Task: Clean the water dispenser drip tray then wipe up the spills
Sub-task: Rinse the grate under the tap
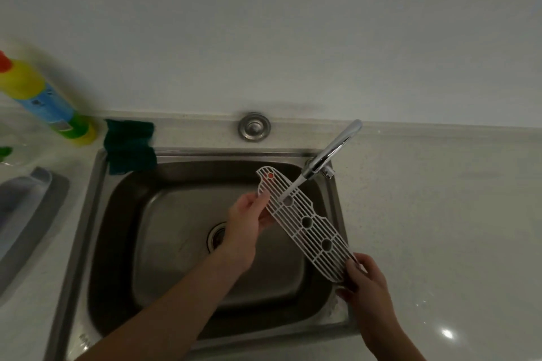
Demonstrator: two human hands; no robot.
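A long white slotted drip tray grate [305,223] with three round holes and a small red dot hangs tilted over the steel sink [88,243]. My left hand [249,220] pinches its left edge near the far end. My right hand [363,281] grips its near end by the sink's right rim. A stream of water runs from the chrome tap [331,152] onto the upper part of the grate.
A dark green cloth [130,145] lies over the sink's back left corner. A yellow and blue bottle [44,97] stands on the counter at left, with a grey tray [29,214] below it. A round steel fitting [253,126] sits behind the sink. Pale countertop [440,214] extends right.
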